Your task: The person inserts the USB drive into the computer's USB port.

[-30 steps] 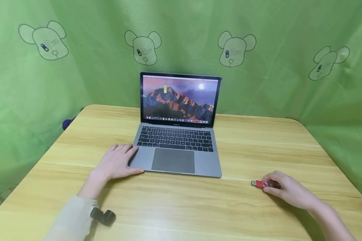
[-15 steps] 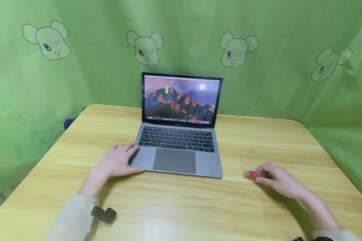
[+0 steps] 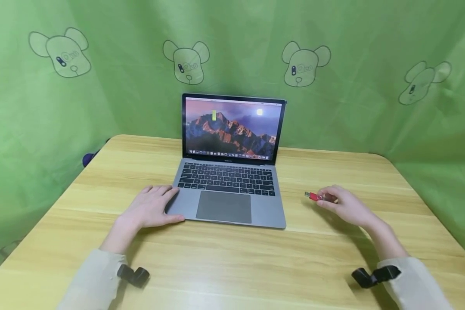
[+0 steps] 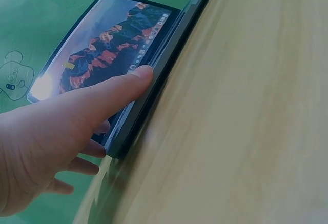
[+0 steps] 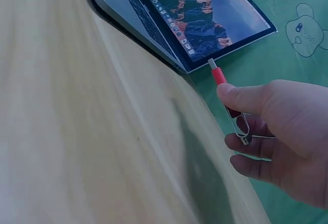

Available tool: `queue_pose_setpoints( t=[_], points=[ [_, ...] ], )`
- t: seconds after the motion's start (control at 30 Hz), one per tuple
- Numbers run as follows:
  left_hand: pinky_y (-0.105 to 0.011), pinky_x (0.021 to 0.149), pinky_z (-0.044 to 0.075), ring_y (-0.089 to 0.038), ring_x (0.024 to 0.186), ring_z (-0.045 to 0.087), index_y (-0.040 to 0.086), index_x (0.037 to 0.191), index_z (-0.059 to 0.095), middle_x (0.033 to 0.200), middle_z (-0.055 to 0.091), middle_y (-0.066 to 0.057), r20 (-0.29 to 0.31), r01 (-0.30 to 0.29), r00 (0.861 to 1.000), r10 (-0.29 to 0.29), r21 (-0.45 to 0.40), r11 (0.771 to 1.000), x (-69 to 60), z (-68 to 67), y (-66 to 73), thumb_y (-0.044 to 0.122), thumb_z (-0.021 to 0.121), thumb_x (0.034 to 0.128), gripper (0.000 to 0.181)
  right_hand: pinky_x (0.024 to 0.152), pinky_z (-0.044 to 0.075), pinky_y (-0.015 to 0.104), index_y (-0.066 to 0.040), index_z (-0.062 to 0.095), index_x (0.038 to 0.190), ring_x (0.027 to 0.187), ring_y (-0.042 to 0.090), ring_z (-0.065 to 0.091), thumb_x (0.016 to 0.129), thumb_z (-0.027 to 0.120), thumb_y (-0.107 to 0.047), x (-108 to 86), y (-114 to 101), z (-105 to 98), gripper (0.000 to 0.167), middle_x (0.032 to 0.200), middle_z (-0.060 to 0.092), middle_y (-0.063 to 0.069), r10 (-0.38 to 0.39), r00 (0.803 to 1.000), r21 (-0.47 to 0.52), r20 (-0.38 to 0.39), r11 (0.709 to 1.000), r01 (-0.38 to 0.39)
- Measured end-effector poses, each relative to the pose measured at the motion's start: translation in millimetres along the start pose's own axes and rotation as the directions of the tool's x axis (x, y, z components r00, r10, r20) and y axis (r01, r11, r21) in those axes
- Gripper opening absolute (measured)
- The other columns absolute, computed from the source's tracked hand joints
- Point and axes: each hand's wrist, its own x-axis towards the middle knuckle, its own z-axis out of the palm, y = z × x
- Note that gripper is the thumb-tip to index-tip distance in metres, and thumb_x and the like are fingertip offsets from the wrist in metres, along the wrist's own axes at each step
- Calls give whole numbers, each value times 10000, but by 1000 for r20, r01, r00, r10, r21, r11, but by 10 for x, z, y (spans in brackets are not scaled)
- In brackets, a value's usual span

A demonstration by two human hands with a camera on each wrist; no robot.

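An open grey laptop (image 3: 264, 211) stands on the wooden table with its screen lit. At its front left corner rests my left hand (image 3: 145, 209), the thumb laid on the front edge and the other fingers spread along the left side. To the right of the laptop, my right hand (image 3: 350, 209) pinches a red USB flash drive (image 3: 313, 196) between thumb and fingers. The drive's bare metal plug points left toward the laptop's right side, with a gap between them. In the right wrist view, a metal swivel cover (image 5: 241, 129) sticks out behind the drive.
The light wooden table (image 3: 224, 267) has rounded far corners. A green curtain (image 3: 236, 38) printed with bear heads hangs behind and at both sides. Black wrist cameras (image 3: 376, 275) sit on both sleeves. A purple object (image 3: 87, 159) shows past the left table edge.
My right hand has moved away from me and to the left, bringing the flash drive closer to the laptop's right side. The left hand has stayed on the laptop's corner.
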Motion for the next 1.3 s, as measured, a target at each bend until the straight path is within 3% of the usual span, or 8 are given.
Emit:
queue_pose_setpoints(
  t=[0.33,0.93,1.13,1.3],
  points=[
    [-526,1046,278,-367,1208,434,50,1361,456,1325,484,-184,-14,-33,999,33,30,999,28,1,-3,725,519,751,912,690,404,350,-46,619,966,769,193,462,884,633,-162,274,-15,78,143,816,533,27,1,1000,-5,2,1000,-1],
    [-527,1050,267,-357,1185,449,60,1339,485,1286,510,-173,-32,-43,999,44,36,998,18,19,-9,717,551,730,898,682,382,357,-7,621,1015,765,210,454,895,623,-190,541,80,262,219,817,529,51,29,1000,0,9,1000,-29],
    [-529,1049,272,-359,1180,454,52,1332,491,1280,514,-174,-38,-46,998,47,39,998,19,17,-10,705,562,732,889,741,402,409,12,620,1014,813,265,483,894,611,-154,694,94,347,205,862,557,102,48,999,-14,-1,999,-48],
    [-529,1045,278,-356,1174,460,53,1328,495,1272,519,-174,-44,-55,997,57,49,997,23,22,-18,710,553,735,888,686,372,375,8,614,1027,796,268,459,902,595,-157,814,93,416,208,845,524,108,86,996,-30,4,996,-86]
  ],
)
